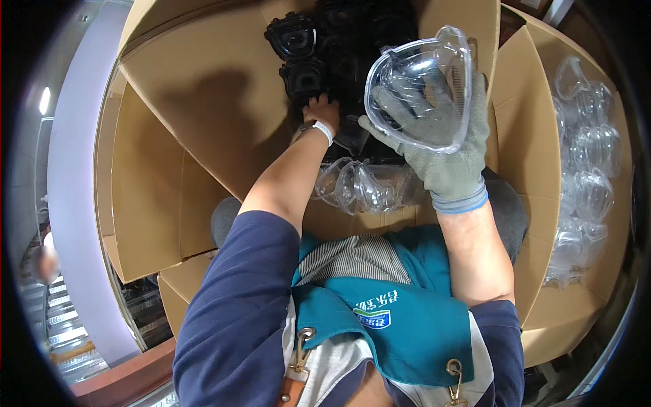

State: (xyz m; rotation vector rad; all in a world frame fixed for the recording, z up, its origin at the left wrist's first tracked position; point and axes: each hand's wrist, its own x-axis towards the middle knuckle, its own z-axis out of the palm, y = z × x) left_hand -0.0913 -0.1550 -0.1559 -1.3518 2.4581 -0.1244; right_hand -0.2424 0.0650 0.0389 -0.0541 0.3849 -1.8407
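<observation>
In my gloved right hand [444,152] is a clear plastic lens cover [420,91], rounded with a narrow tab at the top; the fingers show through it from behind. My bare left hand [320,112], with a white band on the wrist, reaches into a large cardboard box. Its fingers curl at the lower edge of a black plastic housing [303,78], and the fingertips are lost in the dark. Another black housing [293,37] sits just beyond. Several more clear covers [369,186] lie together inside the box's near side, below both hands.
The tall cardboard wall [224,88] of the box rises left of my left arm. At the right, a second cardboard box [525,122] holds a stack of clear covers [590,149]. An open box flap [149,197] stands at the left, beside a pale upright panel [74,169].
</observation>
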